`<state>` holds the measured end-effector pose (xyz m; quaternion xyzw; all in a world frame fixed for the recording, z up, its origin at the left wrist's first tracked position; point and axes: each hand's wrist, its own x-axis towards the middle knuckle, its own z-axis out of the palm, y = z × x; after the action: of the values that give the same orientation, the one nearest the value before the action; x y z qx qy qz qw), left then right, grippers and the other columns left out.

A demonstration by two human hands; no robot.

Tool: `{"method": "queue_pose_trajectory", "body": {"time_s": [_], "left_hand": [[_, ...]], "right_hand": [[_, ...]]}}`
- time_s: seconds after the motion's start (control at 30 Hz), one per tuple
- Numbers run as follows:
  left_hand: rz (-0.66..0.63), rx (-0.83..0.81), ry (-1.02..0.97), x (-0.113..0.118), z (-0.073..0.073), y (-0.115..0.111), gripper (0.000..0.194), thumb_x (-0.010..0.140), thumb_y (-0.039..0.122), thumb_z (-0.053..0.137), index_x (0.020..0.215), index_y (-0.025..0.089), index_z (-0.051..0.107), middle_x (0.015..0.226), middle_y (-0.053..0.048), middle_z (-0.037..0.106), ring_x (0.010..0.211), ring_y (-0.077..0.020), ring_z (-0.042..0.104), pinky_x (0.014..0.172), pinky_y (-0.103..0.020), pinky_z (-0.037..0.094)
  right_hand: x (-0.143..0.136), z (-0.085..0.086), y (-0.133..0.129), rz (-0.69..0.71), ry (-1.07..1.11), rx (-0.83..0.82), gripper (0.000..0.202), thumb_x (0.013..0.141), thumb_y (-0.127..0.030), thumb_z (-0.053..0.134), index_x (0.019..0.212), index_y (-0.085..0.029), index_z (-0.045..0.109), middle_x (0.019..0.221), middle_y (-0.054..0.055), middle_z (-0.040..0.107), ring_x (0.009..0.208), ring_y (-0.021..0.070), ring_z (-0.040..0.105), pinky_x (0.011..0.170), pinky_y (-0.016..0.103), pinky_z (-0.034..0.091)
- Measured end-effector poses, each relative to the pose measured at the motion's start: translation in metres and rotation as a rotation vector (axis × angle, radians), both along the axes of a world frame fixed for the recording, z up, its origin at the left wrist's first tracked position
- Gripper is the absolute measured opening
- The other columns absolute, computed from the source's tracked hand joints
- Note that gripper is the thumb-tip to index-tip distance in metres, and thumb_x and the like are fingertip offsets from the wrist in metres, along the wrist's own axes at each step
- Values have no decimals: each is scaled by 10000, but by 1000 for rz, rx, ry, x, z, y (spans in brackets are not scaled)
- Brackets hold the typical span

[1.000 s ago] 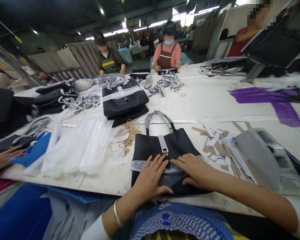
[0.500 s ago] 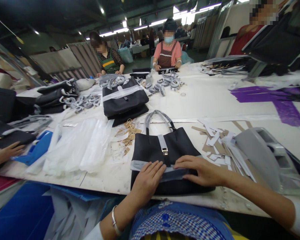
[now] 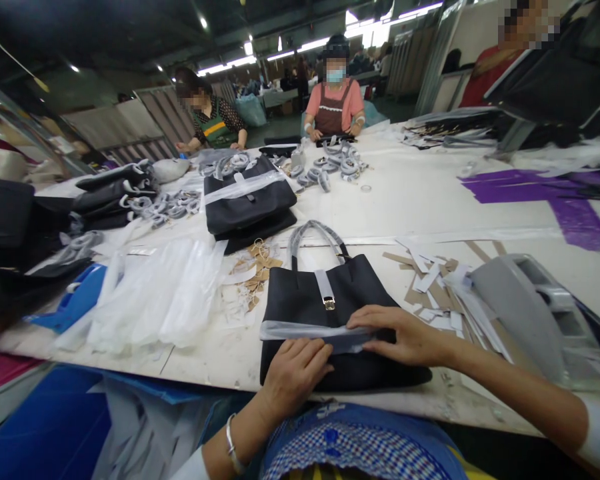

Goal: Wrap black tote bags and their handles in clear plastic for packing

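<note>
A black handbag (image 3: 300, 293) lies flat at the table's front edge, its handles pointing away from me. Across its front runs a clear plastic strip (image 3: 285, 330), and a metal buckle (image 3: 329, 304) sits above that. My left hand (image 3: 300, 367) rests on the bag's lower part, just below the strip, its fingers together and slightly bent. Over the strip's right part is my right hand (image 3: 397, 333), thumb and fingers apart, touching the plastic. Whether its fingertips pinch the film is too small to tell.
Clear plastic bags (image 3: 155, 293) and a blue tape dispenser (image 3: 73, 300) lie left. Tags (image 3: 265, 273) are beside the handbag. More black bags (image 3: 250, 200) are stacked behind. Paper strips (image 3: 430, 280) and a grey dispenser (image 3: 525, 320) stand right. People work across the table.
My left hand has slid down the bag, off the plastic strip. My right hand has shifted slightly. At the far left, a person's hand has moved and a black bag there is blurred.
</note>
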<state>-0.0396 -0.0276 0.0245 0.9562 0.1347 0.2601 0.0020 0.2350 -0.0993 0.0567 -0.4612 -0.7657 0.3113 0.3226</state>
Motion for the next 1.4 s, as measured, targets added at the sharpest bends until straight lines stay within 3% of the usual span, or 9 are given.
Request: {"method": "queue_pose_trajectory", "body": {"time_s": [0.2, 0.33, 0.47, 0.73, 0.83, 1.0, 1.17, 1.3, 1.4], "left_hand": [[78, 45, 55, -5, -11, 6, 273, 1003, 168, 448, 1209, 163, 628, 1074, -70, 727, 902, -206, 654, 758, -335, 450], [32, 38, -9, -9, -9, 3, 251, 967, 155, 540, 1199, 176, 632, 1013, -50, 733, 857, -178, 650, 750, -312, 448], [54, 55, -147, -5, -4, 0, 328, 903, 265, 671, 1223, 215, 617, 1132, -54, 710, 1074, -213, 624, 944, -357, 448], [103, -59, -20, 11, 0, 4, 464, 895, 381, 652, 1324, 234, 554, 1338, -75, 608, 1245, -241, 537, 1125, -457, 362], [97, -70, -38, 8, -1, 6, 500, 887, 407, 659, 1336, 223, 543, 1387, -81, 574, 1295, -259, 498, 1143, -473, 341], [176, -52, -47, 8, -1, 18, 314, 954, 213, 559, 1265, 202, 592, 1194, -67, 691, 1113, -216, 614, 1053, -411, 426], [146, -35, -90, 6, -3, 18, 167, 952, 246, 574, 1086, 214, 669, 1010, -51, 730, 925, -187, 659, 861, -334, 518], [98, -37, 4, 3, -8, 13, 383, 879, 458, 653, 1169, 208, 644, 1327, -120, 616, 1226, -279, 562, 983, -436, 505], [114, -37, 40, 3, -9, 13, 375, 915, 363, 618, 1241, 179, 602, 1428, -142, 536, 1348, -282, 465, 1074, -489, 445]], "right_hand": [[-1, 2, -1, -15, 15, -14, 357, 896, -250, 647, 1252, -239, 633, 1219, 83, 649, 1133, 193, 607, 1007, 321, 468], [2, 4, -1, 14, 11, -13, 394, 880, -287, 670, 1269, -234, 630, 1230, 97, 645, 1136, 207, 609, 1004, 338, 472], [3, 5, 1, 43, 26, -13, 412, 869, -331, 685, 1265, -226, 641, 1216, 117, 652, 1119, 226, 620, 974, 355, 490], [5, 4, 0, 54, 9, 35, 402, 865, -316, 696, 1253, -225, 641, 1231, 114, 640, 1135, 216, 613, 997, 353, 478], [6, -3, 0, 38, -143, 122, 409, 879, -253, 666, 1285, -240, 619, 1297, 112, 610, 1173, 218, 587, 1008, 362, 473], [0, -13, 2, -13, -496, 404, 407, 945, -131, 500, 1328, -235, 588, 1296, 111, 638, 1090, 224, 613, 940, 428, 511], [-11, -18, 1, -42, -630, 590, 296, 947, -96, 476, 1131, -197, 685, 1388, 91, 587, 1214, 263, 569, 1047, 525, 451], [-14, -26, -3, -89, -627, 576, 263, 953, -104, 482, 1062, -200, 702, 1386, 88, 590, 1259, 277, 551, 1042, 533, 463], [-14, -32, -6, -87, -561, 620, 284, 958, -93, 467, 1079, -206, 698, 1277, 74, 670, 1211, 263, 594, 1010, 517, 494]]}}
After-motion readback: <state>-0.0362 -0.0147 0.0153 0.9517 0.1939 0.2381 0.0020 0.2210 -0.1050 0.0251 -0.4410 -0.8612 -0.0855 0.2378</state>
